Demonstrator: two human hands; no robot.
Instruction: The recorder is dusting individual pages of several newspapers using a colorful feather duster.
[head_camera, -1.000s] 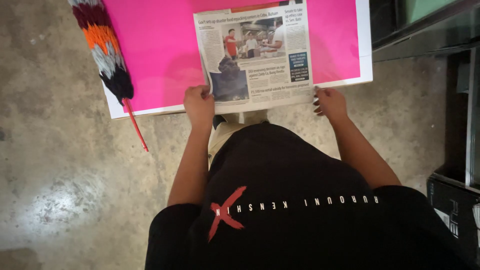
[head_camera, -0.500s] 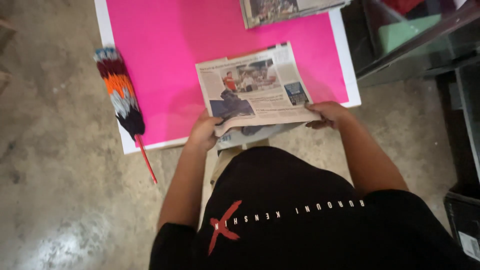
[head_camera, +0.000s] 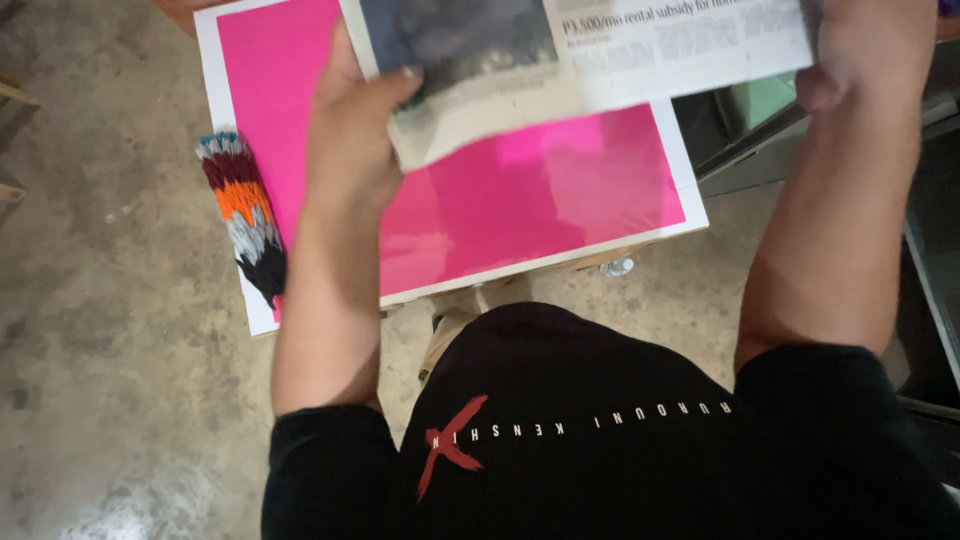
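Observation:
A folded newspaper (head_camera: 600, 50) is lifted in the air above a bright pink table top (head_camera: 540, 200) with a white border. My left hand (head_camera: 350, 130) grips its left edge, thumb on top of a dark photo. My right hand (head_camera: 860, 50) holds its right edge at the top of the view. Both forearms reach up from my black printed shirt. The upper part of the paper is cut off by the frame.
A multicoloured feather duster (head_camera: 245, 225) lies on the table's left edge. Bare concrete floor (head_camera: 110, 380) spreads to the left and below. A dark glass-fronted cabinet (head_camera: 760, 115) stands at the right. A small bottle (head_camera: 618, 267) sits under the table edge.
The newspaper has been lifted off the pink table and raised toward the camera by both hands. The table surface under it now shows bare.

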